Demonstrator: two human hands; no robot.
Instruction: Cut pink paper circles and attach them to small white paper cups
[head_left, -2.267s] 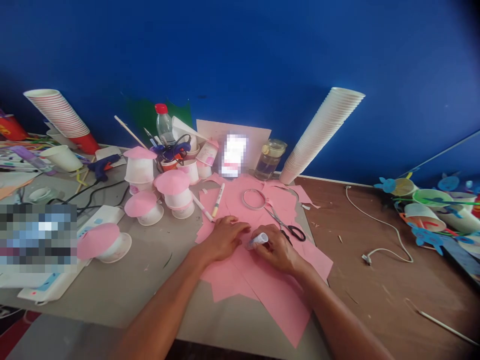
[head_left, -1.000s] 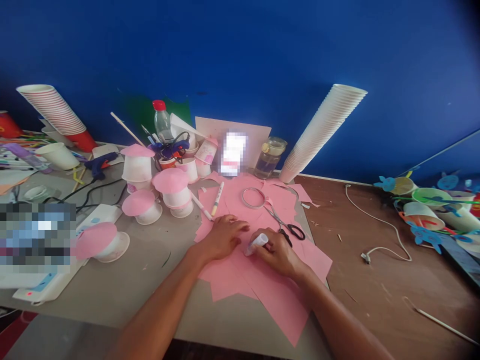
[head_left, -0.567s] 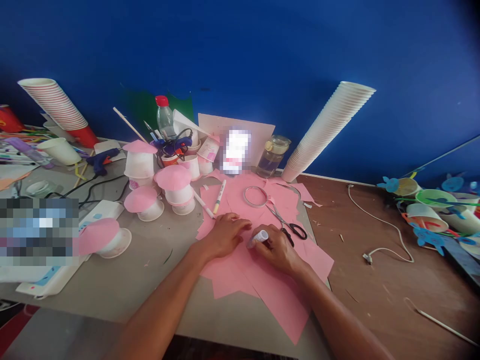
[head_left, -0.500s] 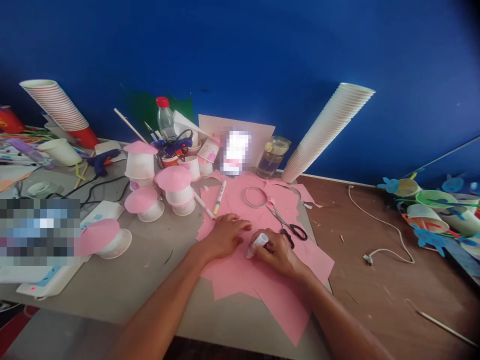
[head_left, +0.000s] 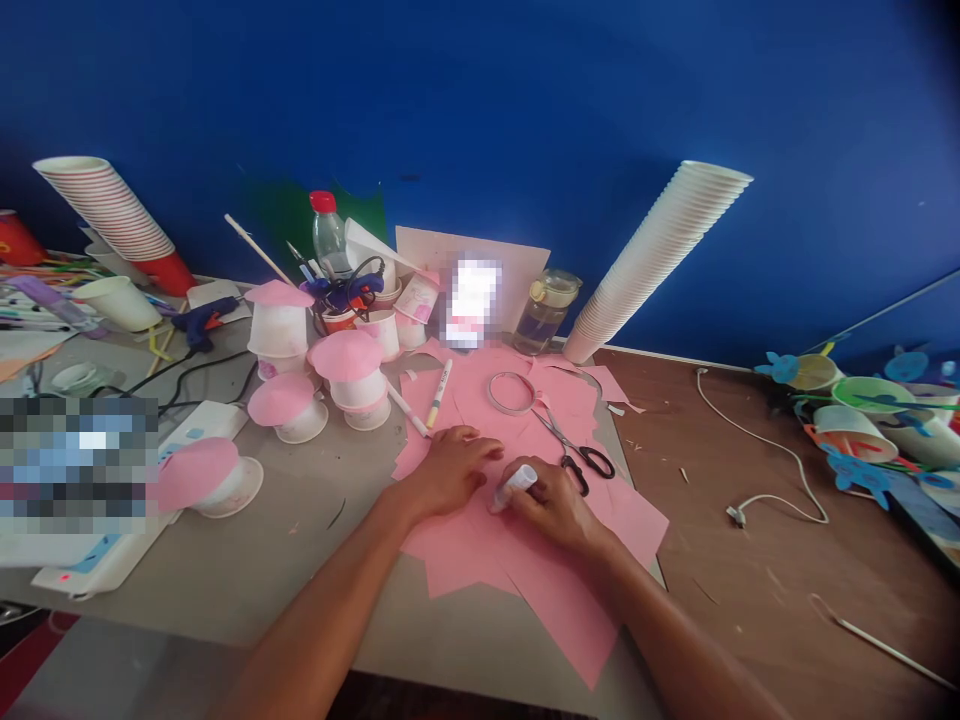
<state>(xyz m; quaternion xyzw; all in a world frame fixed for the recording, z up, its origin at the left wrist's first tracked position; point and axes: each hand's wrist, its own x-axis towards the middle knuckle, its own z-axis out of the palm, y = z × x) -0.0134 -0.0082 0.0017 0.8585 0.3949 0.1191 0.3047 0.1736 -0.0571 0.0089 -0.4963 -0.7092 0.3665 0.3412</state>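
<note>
- right hand [head_left: 553, 505] is wrapped round a white marker [head_left: 514, 486], fingers closed on its barrel, tip down on the pink paper [head_left: 525, 570].
- left hand [head_left: 448, 470] lies flat and open on the pink paper, just left of the marker, gripping nothing.
- the paper looks thin, light and floppy, likely to slide; best pinned by a flat palm near the marker.
- scissors [head_left: 574, 450] lie just right of the marker.

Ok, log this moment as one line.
left hand: flat on pink paper sheets | right hand: gripping white marker pen, tip on paper | black-handled scissors: idle beside
</note>
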